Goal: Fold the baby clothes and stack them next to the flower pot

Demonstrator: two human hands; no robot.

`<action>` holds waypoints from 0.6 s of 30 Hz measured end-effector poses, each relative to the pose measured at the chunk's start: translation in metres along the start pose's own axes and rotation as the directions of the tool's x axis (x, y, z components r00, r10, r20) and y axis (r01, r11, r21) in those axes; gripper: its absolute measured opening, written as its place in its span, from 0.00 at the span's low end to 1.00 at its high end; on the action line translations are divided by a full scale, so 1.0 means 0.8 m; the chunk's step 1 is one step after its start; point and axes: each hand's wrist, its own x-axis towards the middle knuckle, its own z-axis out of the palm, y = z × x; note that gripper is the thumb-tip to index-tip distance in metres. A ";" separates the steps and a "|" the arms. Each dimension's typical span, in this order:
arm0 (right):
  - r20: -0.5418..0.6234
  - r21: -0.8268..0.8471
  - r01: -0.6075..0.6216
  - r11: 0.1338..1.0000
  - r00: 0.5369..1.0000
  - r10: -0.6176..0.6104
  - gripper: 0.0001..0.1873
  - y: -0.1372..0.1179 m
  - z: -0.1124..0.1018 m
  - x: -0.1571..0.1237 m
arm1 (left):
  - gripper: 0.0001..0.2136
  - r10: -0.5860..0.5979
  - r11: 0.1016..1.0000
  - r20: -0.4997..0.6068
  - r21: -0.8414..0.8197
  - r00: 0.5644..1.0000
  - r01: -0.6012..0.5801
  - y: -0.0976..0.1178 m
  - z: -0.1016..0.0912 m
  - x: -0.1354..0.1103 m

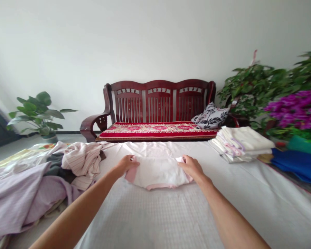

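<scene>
- Garment, white with pink edging, spread wide and fairly flat at the centre of the white sheet; clock directions below are read from it – whether it is lifted slightly or lies fully down is hard to tell
- Left hand pinching its upper corner at 10 o'clock, thumb over the cloth and fingers curled behind
- Right hand gripping the opposite upper corner at 2 o'clock in the same way, so the top edge runs between the two hands
- Faint checks show on the sheet at 6 o'clock, between the forearms
- Loose heap of clothes at 9 o'clock, well apart from the garment: a pale striped garment nearest the left hand, dark grey cloth beside it, and lavender cloth farther out
- Stack of folded cream cloths between 2 and 3 o'clock, some edges lilac and pink
- Blue cloth at 3 o'clock, beyond the stack, with teal cloth just behind it
- Dark red wooden bench at 12 o'clock, its seat under a red floral cover – a black-and-white patterned cushion leans at its 2 o'clock end
- Potted plant at 10 o'clock; purple flowers and leafy greenery around 2 o'clock
</scene>
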 end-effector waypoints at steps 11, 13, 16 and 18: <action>-0.099 0.431 0.075 0.899 0.994 -0.035 0.11 0.018 0.004 0.013 | 0.19 0.002 0.978 0.172 -0.207 0.985 0.034 0.029 -0.023 -0.039; -0.203 0.561 0.152 0.814 0.978 -0.043 0.13 0.009 -0.008 0.012 | 0.20 0.073 0.970 0.128 -0.241 0.989 -0.040 0.042 -0.029 -0.043; -0.337 0.757 0.306 0.577 0.940 -0.057 0.17 -0.009 -0.038 0.005 | 0.20 0.279 0.918 -0.017 -0.289 0.960 -0.272 0.064 -0.041 -0.046; -0.357 0.811 0.365 0.457 0.928 -0.108 0.19 -0.015 -0.058 -0.006 | 0.18 0.429 0.857 -0.117 -0.263 0.896 -0.444 0.071 -0.050 -0.051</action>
